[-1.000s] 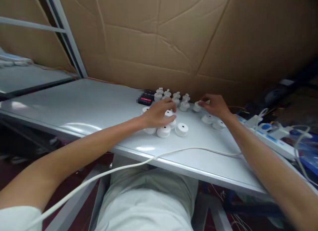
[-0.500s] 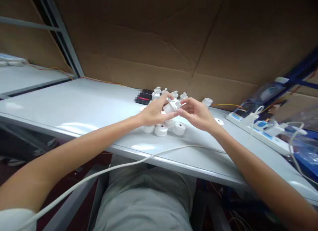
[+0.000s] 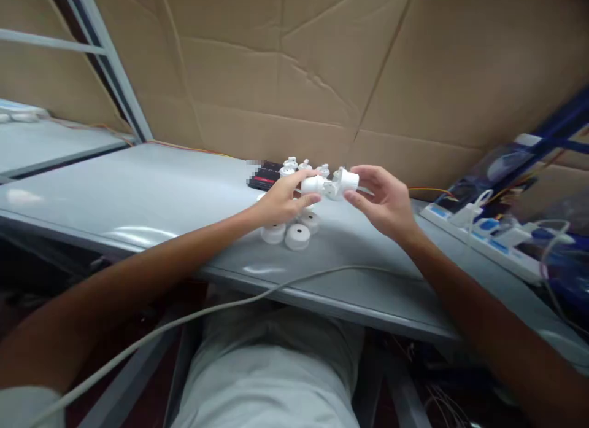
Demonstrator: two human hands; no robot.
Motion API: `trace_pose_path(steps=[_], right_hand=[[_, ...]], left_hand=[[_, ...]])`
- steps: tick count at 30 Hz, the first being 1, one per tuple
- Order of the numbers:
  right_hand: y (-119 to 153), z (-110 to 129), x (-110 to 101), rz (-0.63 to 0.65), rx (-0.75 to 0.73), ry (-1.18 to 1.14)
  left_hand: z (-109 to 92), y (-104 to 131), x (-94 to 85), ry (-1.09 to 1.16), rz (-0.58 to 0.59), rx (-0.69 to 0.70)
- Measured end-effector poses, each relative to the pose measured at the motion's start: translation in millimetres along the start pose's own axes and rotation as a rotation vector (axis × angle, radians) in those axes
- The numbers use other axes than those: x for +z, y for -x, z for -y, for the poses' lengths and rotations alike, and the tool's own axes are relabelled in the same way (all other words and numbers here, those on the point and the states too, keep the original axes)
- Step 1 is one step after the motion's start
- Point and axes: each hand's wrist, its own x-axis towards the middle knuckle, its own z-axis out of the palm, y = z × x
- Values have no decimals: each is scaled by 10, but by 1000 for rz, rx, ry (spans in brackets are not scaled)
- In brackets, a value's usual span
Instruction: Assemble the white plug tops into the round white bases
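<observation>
My left hand (image 3: pixel 288 202) pinches a white cylindrical plastic part (image 3: pixel 313 185) between thumb and fingers, its stepped, pronged-looking end pointing right. My right hand (image 3: pixel 384 201) grips a white cup-shaped cap (image 3: pixel 350 181) from its right side. Both pieces are held just above the table, end to end and very close; I cannot tell whether they touch. Below my left hand, several white round caps, including a front cap (image 3: pixel 297 237) with a dark dot on top, sit on the table. Behind the hands stand several similar white parts (image 3: pixel 290 164) with small raised tips.
A black box (image 3: pixel 264 175) with a red stripe lies behind my left hand. A power strip (image 3: pixel 483 241) with plugs runs along the right side of the table (image 3: pixel 138 194). A white cable (image 3: pixel 257 298) crosses the front edge. Cardboard (image 3: pixel 257 78) walls the back.
My right hand has moved slightly right and now holds a cap; before, its fingers were at the end of the left hand's part. One cap has gone from the front group.
</observation>
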Motion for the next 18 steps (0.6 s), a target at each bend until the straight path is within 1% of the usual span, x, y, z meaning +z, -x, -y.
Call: trace_pose_path(steps=[3, 6, 12, 18], right_hand=[[53, -26, 66, 64, -7, -35], [103, -34, 117, 92, -18, -26], [130, -8, 144, 84, -49, 8], [143, 28, 150, 87, -87, 44]], left_hand=[[4, -2, 4, -18, 10, -1], [5, 1, 14, -25, 11, 0], [-25, 23, 25, -9, 48, -10], [-74, 37, 25, 34, 53, -24]])
